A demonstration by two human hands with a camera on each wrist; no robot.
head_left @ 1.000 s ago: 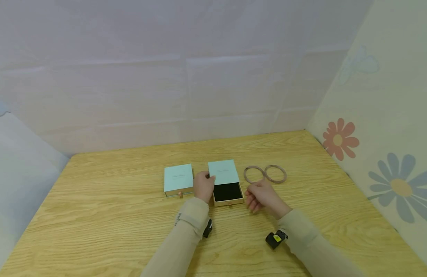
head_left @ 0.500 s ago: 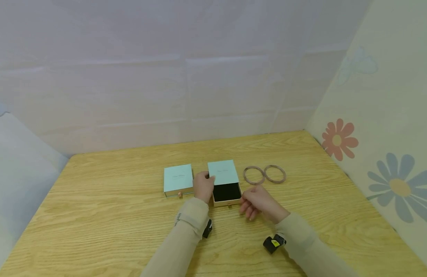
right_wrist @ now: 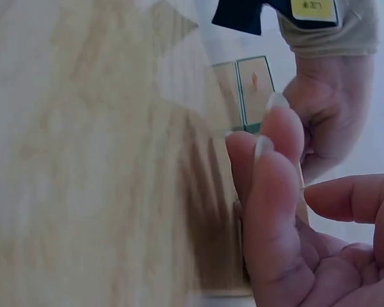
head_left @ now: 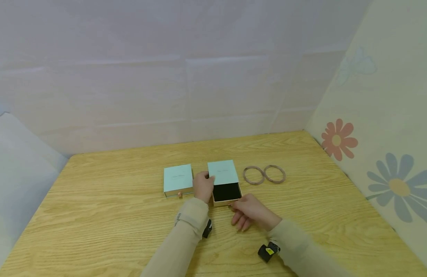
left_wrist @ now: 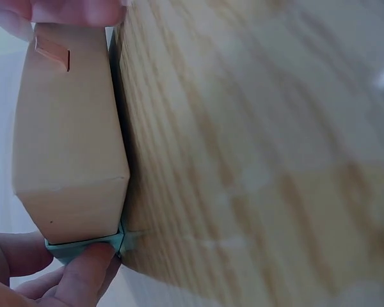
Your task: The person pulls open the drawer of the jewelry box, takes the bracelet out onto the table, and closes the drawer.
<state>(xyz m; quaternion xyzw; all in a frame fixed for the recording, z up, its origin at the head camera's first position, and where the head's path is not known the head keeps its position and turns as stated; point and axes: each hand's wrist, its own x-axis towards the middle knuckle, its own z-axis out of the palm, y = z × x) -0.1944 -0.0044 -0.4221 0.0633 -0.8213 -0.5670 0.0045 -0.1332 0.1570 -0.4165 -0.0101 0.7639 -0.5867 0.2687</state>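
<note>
In the head view a pale blue drawer-style gift box (head_left: 223, 172) lies on the table, its black-lined drawer (head_left: 220, 204) pulled partly out toward me. My left hand (head_left: 203, 187) grips the sleeve of this box at its left side; the left wrist view has those fingers (left_wrist: 86, 272) around the blue edge. My right hand (head_left: 253, 211) is at the drawer's front right corner, fingers loosely bent. A small ribbon pull tab (left_wrist: 52, 51) sticks out of the drawer front, close beside the right fingertips and not between them.
A second pale blue box (head_left: 178, 179), closed, sits left of the left hand. Right of the open box lie two thin brownish bangles, a left bangle (head_left: 255, 184) and a right bangle (head_left: 275, 182), side by side. The wooden table (head_left: 113, 215) meets walls behind and at the sides.
My right hand has moved left and toward me, from beside the bangles to the drawer's front corner. The left hand and both boxes have stayed put.
</note>
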